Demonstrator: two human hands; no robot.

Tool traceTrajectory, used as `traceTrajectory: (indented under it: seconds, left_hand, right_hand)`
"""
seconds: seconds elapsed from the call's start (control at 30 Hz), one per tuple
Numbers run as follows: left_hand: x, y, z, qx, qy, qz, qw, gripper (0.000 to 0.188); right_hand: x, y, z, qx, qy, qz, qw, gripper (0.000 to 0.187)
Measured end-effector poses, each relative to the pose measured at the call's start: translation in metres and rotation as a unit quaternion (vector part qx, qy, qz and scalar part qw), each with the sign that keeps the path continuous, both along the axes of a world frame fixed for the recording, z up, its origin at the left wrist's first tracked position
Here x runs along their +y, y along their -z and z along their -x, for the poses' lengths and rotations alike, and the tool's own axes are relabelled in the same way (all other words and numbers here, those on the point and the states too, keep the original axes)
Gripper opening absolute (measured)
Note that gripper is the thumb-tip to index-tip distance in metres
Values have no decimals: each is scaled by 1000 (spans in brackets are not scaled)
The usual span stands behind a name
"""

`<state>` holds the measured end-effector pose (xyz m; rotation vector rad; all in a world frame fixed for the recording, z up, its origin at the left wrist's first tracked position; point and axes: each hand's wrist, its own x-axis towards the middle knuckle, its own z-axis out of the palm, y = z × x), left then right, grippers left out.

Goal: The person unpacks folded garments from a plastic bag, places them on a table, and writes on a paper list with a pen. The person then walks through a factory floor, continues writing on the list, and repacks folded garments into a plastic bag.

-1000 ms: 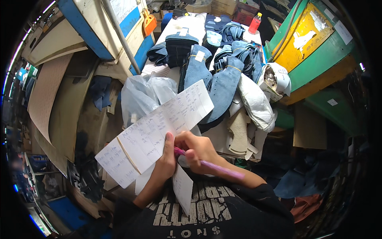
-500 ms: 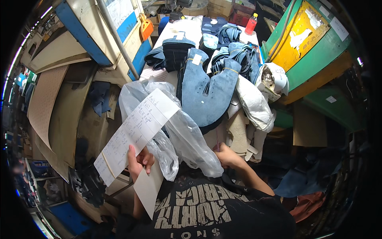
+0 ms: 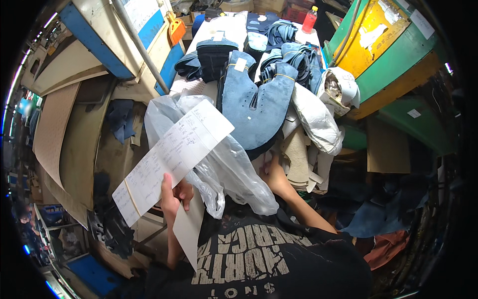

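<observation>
My left hand [image 3: 174, 196] is closed on a long white sheet of paper [image 3: 174, 149] covered in handwriting, with a rubber band round its lower end. A second blank white flap [image 3: 187, 231] hangs below that hand. My right hand [image 3: 274, 178] is at the near edge of the table, below a stack of blue suede cut pieces [image 3: 259, 114]. Its fingers are curled, and what they hold, if anything, is hidden. A clear plastic bag [image 3: 234, 174] drapes between my hands, partly behind the paper. The top suede piece is U-shaped, with small punched holes and rubber bands.
More blue and dark bundles [image 3: 216, 59] lie farther back on the table, beside a bottle of red drink [image 3: 309, 20]. White sacks [image 3: 318, 122] and rolled material [image 3: 296, 157] crowd the right side. A green and yellow machine [image 3: 386, 45] stands right; a blue and white cabinet [image 3: 107, 40] stands left.
My right hand has shifted slightly left and up toward the table edge beneath the stack. The paper has moved a little in my left hand's grip. The whole view has shifted slightly.
</observation>
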<state>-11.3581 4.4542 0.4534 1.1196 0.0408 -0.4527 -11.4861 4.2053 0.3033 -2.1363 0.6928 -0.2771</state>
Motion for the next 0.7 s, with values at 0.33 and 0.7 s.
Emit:
traceTrajectory:
  seconds: [0.33,0.7]
  left_hand:
    - [-2,12,-5,-139,-91,-221,961,45]
    - [33,-8,-14,-126,-276,31,952,57]
  right_hand:
    - [7,-161,27,-119,-76,-39,989,9]
    - [80,-168,-73,-215,-272,-294,890,27]
